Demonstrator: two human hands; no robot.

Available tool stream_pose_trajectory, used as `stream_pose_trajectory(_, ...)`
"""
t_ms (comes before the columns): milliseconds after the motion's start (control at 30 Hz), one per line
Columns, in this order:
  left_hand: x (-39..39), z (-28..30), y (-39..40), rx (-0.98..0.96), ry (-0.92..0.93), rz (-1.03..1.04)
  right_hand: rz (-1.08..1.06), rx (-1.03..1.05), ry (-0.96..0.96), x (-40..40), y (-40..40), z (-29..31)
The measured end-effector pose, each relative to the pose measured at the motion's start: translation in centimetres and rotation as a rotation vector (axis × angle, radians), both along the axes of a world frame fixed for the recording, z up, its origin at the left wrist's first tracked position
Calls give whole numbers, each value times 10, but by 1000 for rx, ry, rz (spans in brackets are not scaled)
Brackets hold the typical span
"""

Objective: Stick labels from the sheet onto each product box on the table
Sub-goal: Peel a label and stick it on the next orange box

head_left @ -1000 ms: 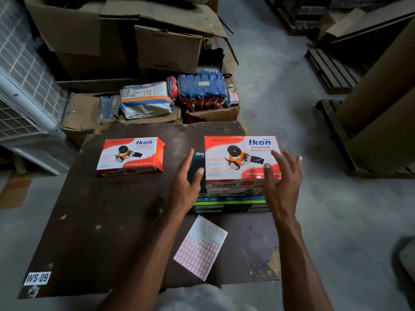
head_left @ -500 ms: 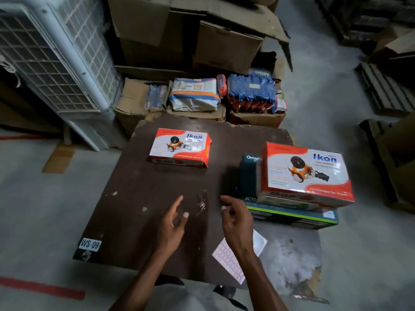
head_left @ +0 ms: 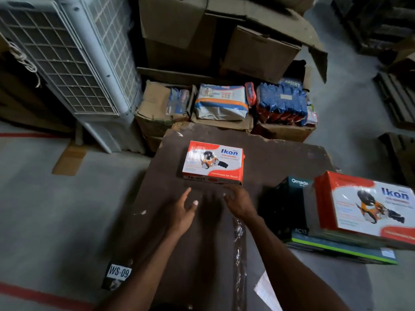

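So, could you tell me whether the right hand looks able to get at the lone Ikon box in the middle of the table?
Probably yes. The right hand hovers open just in front of the Ikon box, holding nothing, with only bare table between them.

"Ikon" boxes [head_left: 213, 162], "Omada" box [head_left: 289, 205], "WS-09" tag [head_left: 119, 271]

Dim light; motion blur throughout; wide-angle bending at edges; corners dark.

A grey air cooler [head_left: 67, 63] stands beside stacked cardboard cartons [head_left: 224, 34], with blue packets [head_left: 281, 101] below them.
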State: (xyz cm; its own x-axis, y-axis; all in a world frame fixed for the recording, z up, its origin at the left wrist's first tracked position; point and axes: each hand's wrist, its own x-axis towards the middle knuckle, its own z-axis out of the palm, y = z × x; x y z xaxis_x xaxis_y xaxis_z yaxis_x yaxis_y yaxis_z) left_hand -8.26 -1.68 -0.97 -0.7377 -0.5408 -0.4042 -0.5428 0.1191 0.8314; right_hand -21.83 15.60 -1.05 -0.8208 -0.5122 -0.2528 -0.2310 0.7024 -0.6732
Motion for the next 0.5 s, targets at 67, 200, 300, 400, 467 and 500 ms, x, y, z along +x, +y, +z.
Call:
stream_pose_trajectory(67,-27,-2,-8,28,-9,-46,8,11,0,-31,-17,6)
stream_pose_trajectory(200,-76,-6,-13,85,-49,-121,-6,118,15,-97,-41,-8)
stream_pose_trajectory(300,-98,-14,-12,122,-56,-174,-51,191,65,-136,-58,-22)
stream_pose_trajectory(400,-111,-30,-16,145,-87,-205,-57,307,121,-161,-71,-33)
stream_pose_trajectory(467,-115,-36,-19,153,-109,-227,-12,366,110,-171,-75,-40)
stream_pose_trajectory(500,-115,-39,-21,157,-121,-235,13,390,94,-174,-76,-42)
